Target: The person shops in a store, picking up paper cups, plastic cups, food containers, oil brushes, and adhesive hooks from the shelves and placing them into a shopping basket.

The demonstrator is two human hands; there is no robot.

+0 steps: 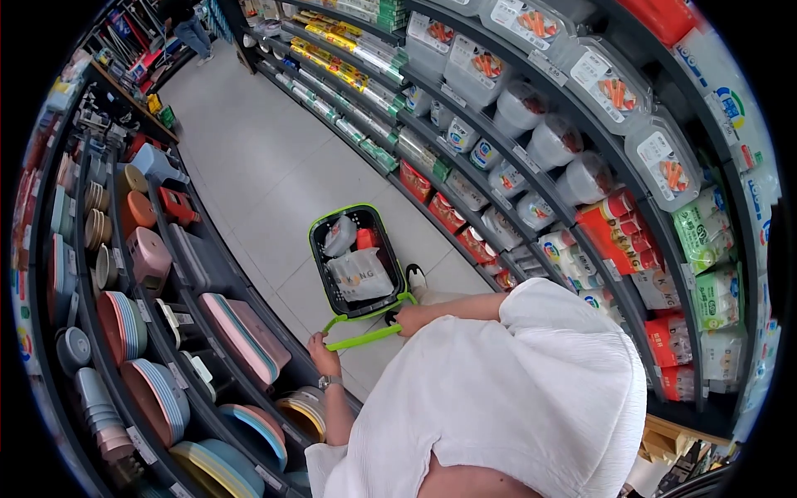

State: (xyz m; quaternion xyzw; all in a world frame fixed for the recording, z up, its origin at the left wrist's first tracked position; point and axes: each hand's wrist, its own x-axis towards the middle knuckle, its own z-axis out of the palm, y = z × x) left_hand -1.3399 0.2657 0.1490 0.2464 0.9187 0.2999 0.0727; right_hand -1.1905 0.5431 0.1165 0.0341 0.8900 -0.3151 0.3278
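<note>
The green plastic handle [365,339] of a black basket with holes and a green rim [355,310] is held near its left end by the left grip [324,355] and near its right end by the right grip [405,319], both closed. A white printed bag [361,275], a clear plastic pack [339,236] and a small red thing [365,239] are held inside. If one end is pulled up too high, the basket could be tipped and its load made to slide.
</note>
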